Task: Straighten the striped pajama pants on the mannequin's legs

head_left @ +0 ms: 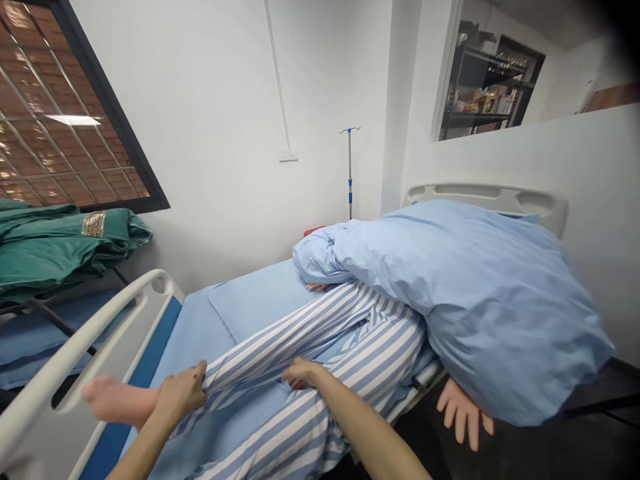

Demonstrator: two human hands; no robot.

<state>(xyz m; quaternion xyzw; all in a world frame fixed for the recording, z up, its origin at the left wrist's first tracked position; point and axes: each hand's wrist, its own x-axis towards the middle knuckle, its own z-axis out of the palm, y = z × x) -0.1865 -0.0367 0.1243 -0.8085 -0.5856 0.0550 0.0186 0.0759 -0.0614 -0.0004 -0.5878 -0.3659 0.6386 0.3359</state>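
Observation:
A manikin lies on the bed in blue-and-white striped trousers, one bare foot sticking out over the foot end. My left hand is wrapped round the lower leg just above that foot, at the trouser cuff; part of its grip is hidden. Between the two legs, near the knees, my right hand has its fingers curled against the striped cloth, with the fingertips mostly out of sight. A light blue quilt covers the manikin's upper body. One manikin hand hangs out below it over the near side.
The bed's footboard stands at the left and its headboard at the far right. A drip stand rises behind the bed by the wall. Folded green cloth lies at the left, under a barred window.

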